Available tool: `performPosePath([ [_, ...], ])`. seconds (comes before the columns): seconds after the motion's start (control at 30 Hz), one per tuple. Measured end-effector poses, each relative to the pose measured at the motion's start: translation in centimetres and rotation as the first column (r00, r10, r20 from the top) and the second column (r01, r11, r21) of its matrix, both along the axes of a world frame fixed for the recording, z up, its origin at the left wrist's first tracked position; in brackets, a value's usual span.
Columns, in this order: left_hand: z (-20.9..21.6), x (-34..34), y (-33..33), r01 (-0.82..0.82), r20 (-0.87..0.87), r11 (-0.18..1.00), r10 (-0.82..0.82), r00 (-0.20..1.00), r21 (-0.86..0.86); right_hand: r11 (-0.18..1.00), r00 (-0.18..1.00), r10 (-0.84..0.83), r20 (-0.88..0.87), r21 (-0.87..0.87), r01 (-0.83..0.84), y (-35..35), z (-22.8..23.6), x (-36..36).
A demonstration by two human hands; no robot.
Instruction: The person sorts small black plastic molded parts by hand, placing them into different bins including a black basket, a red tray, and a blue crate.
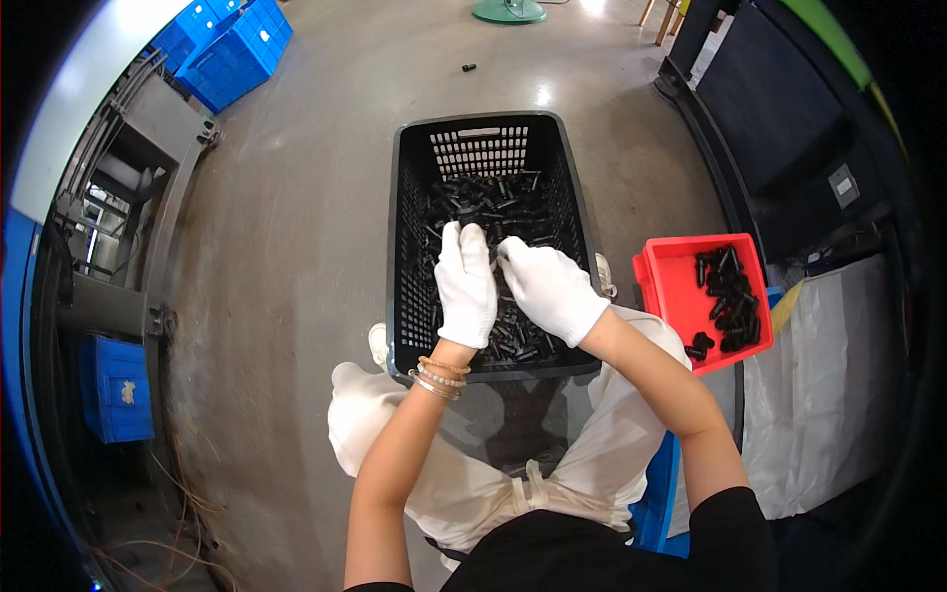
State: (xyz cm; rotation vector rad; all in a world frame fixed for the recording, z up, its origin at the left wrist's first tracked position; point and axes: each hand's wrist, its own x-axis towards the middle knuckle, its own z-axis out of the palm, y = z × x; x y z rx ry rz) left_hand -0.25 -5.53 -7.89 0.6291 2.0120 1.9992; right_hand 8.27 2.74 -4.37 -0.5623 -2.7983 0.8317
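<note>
Both my hands wear white gloves and work over a black plastic basket (396, 247) with slotted walls. Many small black parts (513, 340), short and rod-like, fill its bottom. My left hand (467, 281) is closed on a black part (471, 214) that shows past its fingertips. Close beside it, my right hand (547, 281) has its fingers pinched together near the left fingers; what they hold, if anything, is too small to make out. A red bin (671, 286) to the right of the basket holds similar black parts (730, 296).
My knees flank the basket on the grey floor (286, 247). A single black piece (469, 68) lies beyond it. Blue crates (237, 64) stand far left, another blue bin (120, 390) near left. Machine frames line both sides; a green round base (508, 10) is at the back.
</note>
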Motion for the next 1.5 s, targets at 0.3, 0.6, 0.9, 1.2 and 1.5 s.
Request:
performPosePath([
  [0.3,-0.2,0.6,-0.5,0.098,-0.289,0.993,-0.111,0.951,-0.060,0.980,0.838,0.190,0.512,-0.052,-0.190,1.1,-3.5,0.1],
  [0.6,-1.3,0.2,-1.8,0.179,-0.220,0.719,-0.424,0.879,-0.671,0.930,0.916,-0.330,0.226,0.243,0.275,13.9,-3.5,6.3],
  [0.9,-0.7,0.4,-3.2,0.266,-0.330,0.653,-0.641,0.693,-0.709,0.788,0.736,-0.547,0.398,-0.051,0.614,18.5,-18.2,21.7],
  [1.2,2.7,1.4,-2.1,0.369,-0.279,0.577,-0.742,0.610,-0.729,0.421,0.495,-0.854,0.157,-0.349,0.837,18.2,-13.8,19.4],
  [1.5,3.6,2.5,0.5,0.256,-0.299,0.954,-0.292,0.909,-0.154,-0.002,0.984,-0.006,-0.180,-0.984,-0.180,8.3,2.0,4.8],
])
